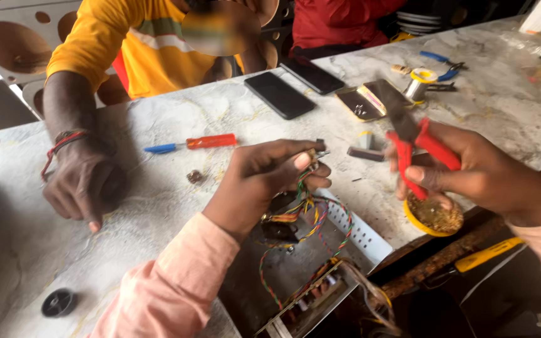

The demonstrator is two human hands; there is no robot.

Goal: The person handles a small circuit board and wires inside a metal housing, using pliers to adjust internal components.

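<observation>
My left hand (264,178) pinches the ends of several coloured wires (308,216) between thumb and fingers. The wires run down into an open metal chassis (308,275) with a transformer at the table's near edge. My right hand (471,172) grips red-handled pliers (417,141), jaws pointing up and left, a short way to the right of the wire ends. Just below that hand sits a small yellow tin (434,218) of brown paste.
Across the marble table (158,206) a person in a yellow shirt rests a hand (76,184) on it. An orange and blue screwdriver (189,144), two dark phones (280,94), a solder spool (419,81), a black knob (59,302) and a small nut (195,176) lie around.
</observation>
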